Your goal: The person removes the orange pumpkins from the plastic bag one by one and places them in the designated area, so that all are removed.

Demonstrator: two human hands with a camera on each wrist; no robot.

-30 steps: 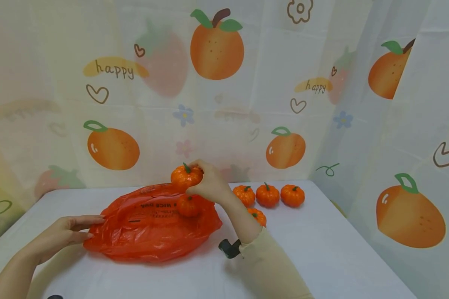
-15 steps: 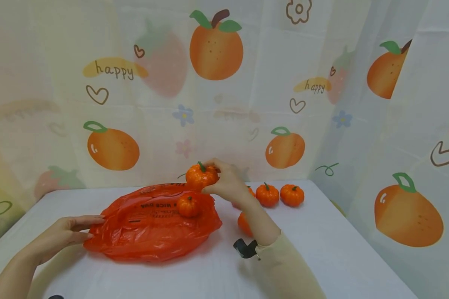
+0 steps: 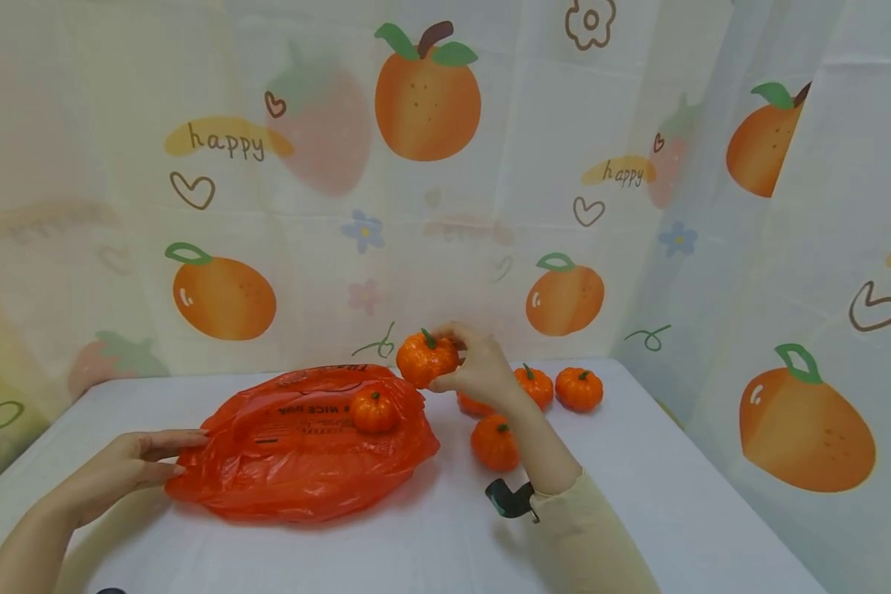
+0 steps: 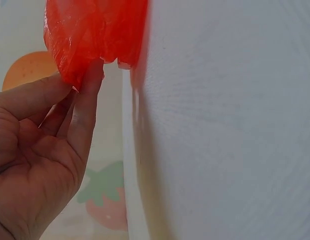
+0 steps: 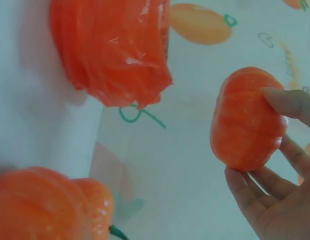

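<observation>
I see the left hand (image 3: 122, 468) pinch the edge of a red bag (image 3: 289, 487) on the bench (image 3: 564, 511), fingers nearly meeting; the right hand (image 3: 484, 369), fingers curved round a pumpkin (image 3: 421, 361), holds it up near the bag. Clear of the palm, that glossy pumpkin could slip.

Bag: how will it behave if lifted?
The bag is likely floppy: its wrinkled film suggests it would sag. It may be slippery, given the glossy highlights. With the left hand holding only one edge, the other end would probably droop.
</observation>
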